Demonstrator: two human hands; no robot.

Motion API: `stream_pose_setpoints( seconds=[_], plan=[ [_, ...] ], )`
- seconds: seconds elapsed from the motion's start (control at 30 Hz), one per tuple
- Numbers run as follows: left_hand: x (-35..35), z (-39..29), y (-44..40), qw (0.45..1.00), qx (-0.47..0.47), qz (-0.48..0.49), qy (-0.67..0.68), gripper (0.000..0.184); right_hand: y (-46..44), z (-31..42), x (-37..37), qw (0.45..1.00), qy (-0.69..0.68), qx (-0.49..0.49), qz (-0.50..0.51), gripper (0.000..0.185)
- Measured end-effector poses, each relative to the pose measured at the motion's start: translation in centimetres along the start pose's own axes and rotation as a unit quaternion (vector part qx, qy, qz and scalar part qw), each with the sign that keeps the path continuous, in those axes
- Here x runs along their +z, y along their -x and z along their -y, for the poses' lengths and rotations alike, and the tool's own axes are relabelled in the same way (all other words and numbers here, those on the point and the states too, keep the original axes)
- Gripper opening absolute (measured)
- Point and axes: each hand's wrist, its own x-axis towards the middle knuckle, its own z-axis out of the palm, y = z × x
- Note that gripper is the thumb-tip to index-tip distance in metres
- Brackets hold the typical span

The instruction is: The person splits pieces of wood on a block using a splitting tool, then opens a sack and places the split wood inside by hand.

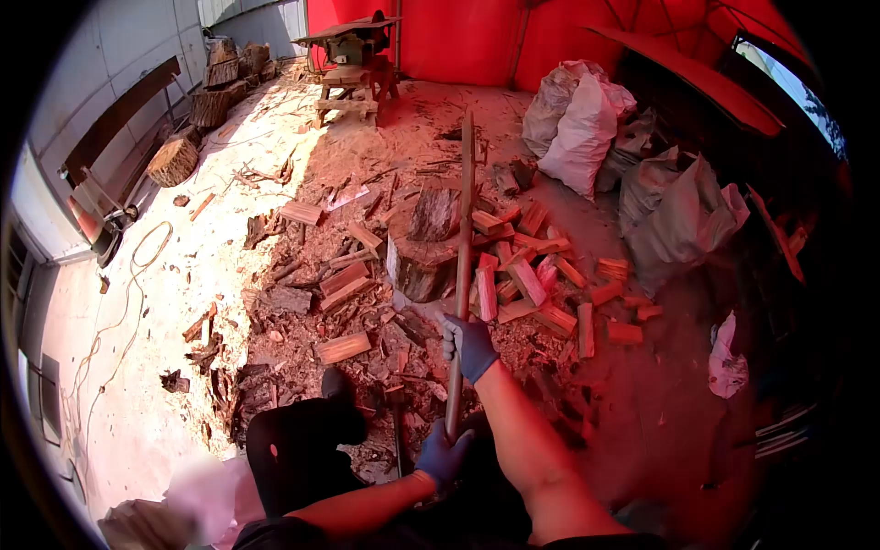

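1. On the sunlit floor at the left, a thin cord loops loosely, with a cut log farther back.
2. Near the middle, a thick stump stands among bark scraps, a darker chunk of wood at its top.
3. Lowest of the two, the gloved left hand is curled closed around the near part of a long wooden pole; its forearm comes in low from the bottom left, slanting gently upward.
4. The pole rises away from the body, almost upright in view, passing in front of the stump's right side (its near end is hidden by the left hand).
5. Farther up the pole, the gloved right hand is also closed around it, the bare forearm reaching steeply up and leftward.
6. To the right lie scattered split pieces, with a pale sack behind them.
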Motion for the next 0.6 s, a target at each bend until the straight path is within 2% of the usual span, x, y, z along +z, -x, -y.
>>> stream_pose_setpoints(
  seconds=[0.1,0.17,0.23,0.27,0.37,0.43,0.53,0.6],
  plan=[
    [-1.5,-0.3,0.1,0.999,0.035,-0.012,0.008,0.04,4.2,1.3,3.2,0.992,0.0,-0.125,0.036,0.025],
    [-2.8,-1.6,-2.8,0.99,0.108,0.025,0.089,0.034,7.9,5.3,6.0,0.977,-0.006,-0.206,0.059,0.024],
    [-4.6,-7.2,-6.6,0.979,0.148,0.063,0.128,0.03,10.6,11.0,8.3,0.942,0.049,-0.32,0.092,0.024],
    [-5.6,-11.4,-8.6,0.967,0.193,0.077,0.148,0.027,12.7,14.6,10.5,0.922,0.05,-0.379,0.064,0.024],
    [-8.2,-22.1,-15.5,0.92,0.337,0.109,0.169,0.022,15.5,24.7,14.9,0.812,0.089,-0.573,0.074,0.031],
    [-11.5,-29.4,-17.0,0.923,0.343,0.115,0.131,0.021,15.5,29.6,17.2,0.73,0.137,-0.668,0.044,0.022],
    [-11.4,-30.6,-22.7,0.901,0.366,0.133,0.191,0.02,12.9,32.2,19.1,0.728,0.115,-0.675,0.028,0.022],
    [-9.3,-24.1,-25.4,0.93,0.276,0.131,0.203,0.018,8.3,29.3,18.1,0.779,0.078,-0.622,0.007,0.024]
  ],
)
